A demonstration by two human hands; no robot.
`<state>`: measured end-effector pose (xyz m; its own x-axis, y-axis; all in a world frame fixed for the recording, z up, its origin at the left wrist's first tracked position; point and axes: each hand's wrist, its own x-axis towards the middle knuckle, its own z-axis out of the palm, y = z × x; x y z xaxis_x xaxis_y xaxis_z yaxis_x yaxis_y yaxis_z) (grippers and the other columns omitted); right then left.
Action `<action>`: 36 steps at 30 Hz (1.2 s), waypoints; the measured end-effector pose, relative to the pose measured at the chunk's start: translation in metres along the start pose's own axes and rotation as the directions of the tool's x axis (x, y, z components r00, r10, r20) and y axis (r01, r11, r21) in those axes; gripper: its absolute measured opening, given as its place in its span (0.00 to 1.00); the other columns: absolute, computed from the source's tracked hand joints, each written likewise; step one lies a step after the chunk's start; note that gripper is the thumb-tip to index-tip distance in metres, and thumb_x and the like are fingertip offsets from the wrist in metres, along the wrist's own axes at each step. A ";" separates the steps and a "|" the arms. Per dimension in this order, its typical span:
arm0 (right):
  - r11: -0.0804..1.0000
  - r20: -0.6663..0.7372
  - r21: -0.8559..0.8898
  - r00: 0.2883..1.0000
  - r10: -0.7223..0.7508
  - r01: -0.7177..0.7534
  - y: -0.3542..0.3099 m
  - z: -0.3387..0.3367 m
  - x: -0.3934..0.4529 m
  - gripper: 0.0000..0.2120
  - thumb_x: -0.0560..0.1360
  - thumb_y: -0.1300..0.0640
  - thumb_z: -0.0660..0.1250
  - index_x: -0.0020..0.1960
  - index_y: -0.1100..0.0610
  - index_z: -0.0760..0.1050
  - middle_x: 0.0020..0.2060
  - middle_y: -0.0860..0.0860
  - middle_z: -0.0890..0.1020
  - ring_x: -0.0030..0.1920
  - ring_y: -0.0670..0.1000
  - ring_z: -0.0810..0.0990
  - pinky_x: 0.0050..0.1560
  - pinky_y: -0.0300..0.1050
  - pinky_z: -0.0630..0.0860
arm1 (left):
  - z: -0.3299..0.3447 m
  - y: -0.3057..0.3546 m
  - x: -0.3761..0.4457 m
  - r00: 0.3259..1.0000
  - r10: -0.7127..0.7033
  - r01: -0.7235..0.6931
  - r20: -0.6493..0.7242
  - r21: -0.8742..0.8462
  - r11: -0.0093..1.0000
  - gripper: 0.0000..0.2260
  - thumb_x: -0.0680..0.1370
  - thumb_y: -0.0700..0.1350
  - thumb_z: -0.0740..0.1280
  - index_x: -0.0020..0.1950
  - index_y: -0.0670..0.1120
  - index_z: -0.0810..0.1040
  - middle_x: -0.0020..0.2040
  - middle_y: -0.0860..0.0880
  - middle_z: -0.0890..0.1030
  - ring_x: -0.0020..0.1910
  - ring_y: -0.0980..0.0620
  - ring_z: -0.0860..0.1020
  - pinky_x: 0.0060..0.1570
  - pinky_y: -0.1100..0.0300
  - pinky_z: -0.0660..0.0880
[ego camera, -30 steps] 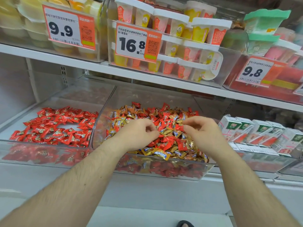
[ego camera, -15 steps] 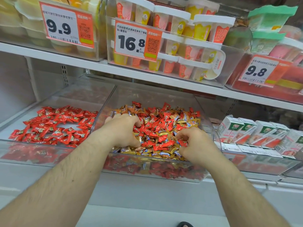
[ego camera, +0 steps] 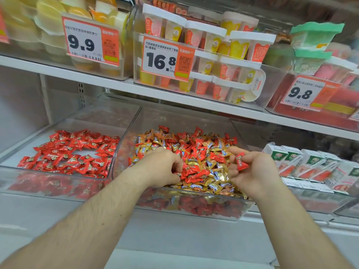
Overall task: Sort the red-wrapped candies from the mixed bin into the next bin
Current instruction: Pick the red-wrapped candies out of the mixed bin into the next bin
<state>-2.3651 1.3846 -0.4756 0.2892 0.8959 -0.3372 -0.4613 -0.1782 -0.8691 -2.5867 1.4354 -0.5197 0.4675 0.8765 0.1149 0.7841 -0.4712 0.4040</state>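
Observation:
The clear mixed bin (ego camera: 194, 208) in the middle holds a heap of red and gold wrapped candies (ego camera: 198, 154). To its left stands a clear bin (ego camera: 58, 187) with only red-wrapped candies (ego camera: 73, 150). My left hand (ego camera: 161, 167) lies low in the mixed heap, fingers curled down among red candies near the front. My right hand (ego camera: 250, 171) is raised over the bin's right side, palm turned inward, and holds one red-wrapped candy (ego camera: 240, 161) between thumb and fingers.
A white shelf (ego camera: 174, 96) runs just above the bins, carrying clear boxes of pudding cups (ego camera: 223, 61) with price tags 9.9, 16.8 and 9.8. Small drink cartons (ego camera: 310, 164) lie in a bin to the right.
My right hand has lifted out of the heap with a red candy and turned palm inward. My left hand has slid toward the front middle of the heap.

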 end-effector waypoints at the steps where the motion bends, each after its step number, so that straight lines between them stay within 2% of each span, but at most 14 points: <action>1: 0.992 0.019 0.110 0.998 0.060 -0.061 -0.001 -0.001 -0.001 0.16 0.74 0.65 0.52 0.51 0.63 0.78 0.31 0.53 0.70 0.29 0.47 0.63 0.29 0.39 0.59 | -0.001 0.000 -0.002 1.000 -0.013 0.013 -0.002 -0.004 1.000 0.07 0.74 0.51 0.71 0.51 0.55 0.80 0.50 0.56 0.79 0.55 0.54 0.72 0.62 0.56 0.69; 4: 0.988 0.030 0.106 0.994 0.107 -0.110 0.005 0.003 0.001 0.07 0.75 0.60 0.58 0.42 0.58 0.73 0.29 0.48 0.65 0.27 0.46 0.60 0.24 0.36 0.56 | -0.009 -0.002 -0.007 0.996 -0.047 0.041 -0.070 -0.094 0.995 0.04 0.76 0.47 0.69 0.50 0.52 0.79 0.47 0.55 0.80 0.47 0.56 0.77 0.45 0.65 0.72; 7: 0.951 0.023 -0.292 0.995 -0.096 0.099 0.013 0.011 0.004 0.05 0.79 0.63 0.61 0.48 0.60 0.76 0.27 0.49 0.67 0.26 0.47 0.64 0.22 0.38 0.61 | -0.020 -0.004 -0.011 0.973 -0.138 0.074 -0.187 -0.315 0.946 0.03 0.77 0.45 0.68 0.48 0.53 0.76 0.46 0.56 0.79 0.36 0.64 0.76 0.32 0.73 0.68; 10: 0.427 0.239 -0.825 0.913 -0.330 0.371 0.019 0.019 -0.003 0.06 0.78 0.54 0.67 0.44 0.54 0.80 0.31 0.45 0.75 0.32 0.48 0.71 0.32 0.41 0.66 | -0.024 -0.008 -0.008 0.955 -0.242 0.130 -0.172 -0.492 0.861 0.08 0.80 0.42 0.62 0.53 0.55 0.73 0.47 0.52 0.79 0.43 0.54 0.80 0.39 0.59 0.77; 12: 0.088 0.351 -0.917 0.894 -0.279 0.388 0.022 0.024 -0.009 0.11 0.71 0.42 0.72 0.44 0.50 0.80 0.36 0.41 0.76 0.40 0.46 0.75 0.36 0.41 0.68 | -0.023 -0.006 -0.004 0.963 -0.252 0.177 -0.093 -0.485 0.856 0.11 0.81 0.39 0.56 0.54 0.56 0.72 0.43 0.46 0.80 0.34 0.48 0.78 0.34 0.50 0.76; 15: -0.115 0.379 -0.925 0.906 -0.189 0.363 0.026 0.025 -0.009 0.18 0.66 0.36 0.73 0.50 0.46 0.78 0.42 0.41 0.79 0.46 0.46 0.77 0.46 0.45 0.76 | -0.018 0.004 0.002 0.986 -0.167 0.154 0.000 -0.387 0.909 0.15 0.79 0.36 0.57 0.55 0.55 0.74 0.39 0.52 0.76 0.24 0.55 0.69 0.25 0.62 0.66; 17: -0.149 0.398 -0.915 0.896 -0.196 0.374 0.029 0.023 -0.005 0.15 0.68 0.38 0.72 0.49 0.45 0.78 0.42 0.44 0.81 0.43 0.46 0.78 0.47 0.48 0.79 | -0.014 0.011 0.004 0.996 -0.070 0.080 0.053 -0.241 0.967 0.14 0.77 0.41 0.64 0.57 0.57 0.76 0.45 0.58 0.70 0.36 0.57 0.75 0.34 0.64 0.69; 21: 0.009 0.423 -0.895 0.854 -0.303 0.446 0.027 0.013 0.003 0.14 0.73 0.42 0.69 0.42 0.52 0.79 0.36 0.48 0.81 0.38 0.49 0.78 0.39 0.47 0.75 | -0.001 0.011 0.011 0.996 -0.009 0.012 0.092 -0.036 0.999 0.13 0.75 0.50 0.71 0.58 0.62 0.79 0.47 0.56 0.67 0.49 0.53 0.70 0.49 0.59 0.70; 23: 0.372 0.310 -0.817 0.880 -0.359 0.440 0.019 0.010 0.000 0.16 0.76 0.45 0.66 0.40 0.58 0.78 0.31 0.50 0.80 0.31 0.50 0.73 0.32 0.45 0.68 | -0.001 0.010 0.011 0.999 -0.017 0.019 0.038 -0.064 0.998 0.10 0.75 0.50 0.71 0.56 0.59 0.81 0.46 0.56 0.67 0.46 0.55 0.70 0.47 0.60 0.68; 26: 0.946 0.114 -0.290 0.986 -0.118 0.147 0.002 0.003 -0.005 0.16 0.79 0.49 0.62 0.36 0.56 0.69 0.28 0.51 0.70 0.25 0.47 0.65 0.22 0.38 0.59 | -0.009 0.010 0.009 0.995 -0.083 0.066 -0.063 -0.232 0.970 0.08 0.76 0.52 0.70 0.53 0.52 0.81 0.48 0.52 0.75 0.43 0.56 0.72 0.41 0.60 0.67; 28: 0.999 0.089 0.038 0.995 0.035 -0.038 -0.005 -0.001 -0.009 0.13 0.78 0.53 0.61 0.37 0.57 0.69 0.30 0.53 0.73 0.24 0.47 0.69 0.18 0.34 0.61 | -0.017 0.008 0.006 0.970 -0.215 0.131 -0.111 -0.509 0.851 0.07 0.77 0.53 0.68 0.50 0.51 0.80 0.47 0.48 0.80 0.37 0.53 0.74 0.34 0.60 0.68; 31: 0.962 0.100 0.241 0.989 0.107 -0.129 -0.007 -0.002 -0.010 0.04 0.76 0.62 0.61 0.45 0.61 0.73 0.36 0.57 0.81 0.27 0.47 0.77 0.18 0.32 0.66 | -0.029 0.005 0.003 0.893 -0.449 0.201 -0.035 -0.861 0.467 0.07 0.80 0.48 0.64 0.53 0.46 0.78 0.44 0.48 0.82 0.35 0.52 0.76 0.30 0.60 0.67; 33: 0.979 0.098 0.174 0.991 0.086 -0.103 -0.005 0.001 -0.009 0.08 0.76 0.66 0.59 0.52 0.62 0.75 0.36 0.56 0.81 0.27 0.48 0.77 0.18 0.33 0.66 | -0.033 0.003 0.001 0.859 -0.510 0.211 0.044 -0.938 0.274 0.06 0.80 0.43 0.63 0.53 0.43 0.77 0.44 0.46 0.84 0.33 0.52 0.77 0.27 0.61 0.65; 36: 0.938 0.013 -0.312 0.988 -0.154 0.151 -0.003 0.006 -0.002 0.11 0.77 0.67 0.59 0.54 0.60 0.78 0.30 0.52 0.75 0.27 0.49 0.72 0.22 0.39 0.64 | -0.032 -0.001 0.002 0.846 -0.534 0.225 0.014 -0.915 0.334 0.05 0.79 0.40 0.62 0.53 0.44 0.76 0.45 0.46 0.85 0.33 0.53 0.79 0.26 0.63 0.68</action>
<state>-2.3692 1.3859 -0.4707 0.3459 0.9180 -0.1942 -0.1272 -0.1592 -0.9790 -2.5997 1.4411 -0.4912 -0.0174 0.9912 -0.1310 -0.0068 0.1309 0.9914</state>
